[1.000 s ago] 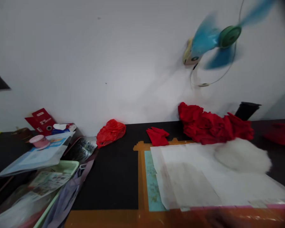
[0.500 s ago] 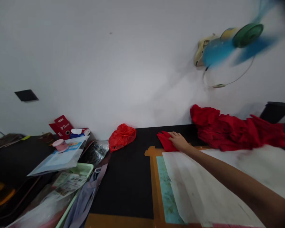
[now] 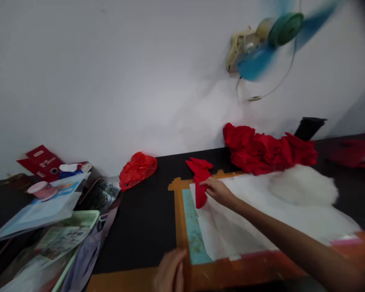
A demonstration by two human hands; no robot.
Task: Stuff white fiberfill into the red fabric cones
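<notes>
at the near edge the left hand point(image 3: 169, 271) rests on the brown border of the table point(image 3: 146, 219), blurred, and whether its fingers are spread or curled cannot be told. beyond it the right hand point(image 3: 218, 190) reaches out over the white paper point(image 3: 261, 211) and pinches a red cloth piece point(image 3: 200, 184), which hangs from the fingers just above the paper's left edge. a white fluffy pile point(image 3: 304, 190) lies on the paper to the right. further back a red plastic bag point(image 3: 137, 170) and a heap of red fabric point(image 3: 267, 149) sit against the wall, and a blue fan point(image 3: 261, 42) spins above.
</notes>
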